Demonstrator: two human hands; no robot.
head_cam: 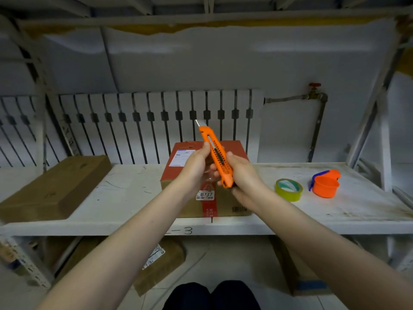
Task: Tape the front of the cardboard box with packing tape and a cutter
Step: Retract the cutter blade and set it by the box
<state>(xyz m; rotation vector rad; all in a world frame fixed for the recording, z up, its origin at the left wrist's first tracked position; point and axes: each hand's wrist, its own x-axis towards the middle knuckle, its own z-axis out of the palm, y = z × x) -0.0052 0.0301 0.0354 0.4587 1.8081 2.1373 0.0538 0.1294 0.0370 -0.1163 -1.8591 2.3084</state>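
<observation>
Both hands hold an orange cutter (pixel 215 153) upright above the cardboard box (pixel 225 204), which has a red top and a red strip down its front. My right hand (pixel 242 175) grips the cutter's lower body. My left hand (pixel 196 166) pinches its upper part, thumb on the slider. A short length of blade sticks out at the top. A clear piece of tape seems to hang between my fingers, too faint to be sure. A yellow-green roll of packing tape (pixel 289 189) lies on the shelf (pixel 125 189) to the right of the box.
An orange tape dispenser with a blue handle (pixel 325 183) stands right of the roll. A flat brown carton (pixel 53 189) lies at the shelf's left. A radiator and a pipe with a red valve (pixel 314 90) are behind. More cartons sit on the floor below.
</observation>
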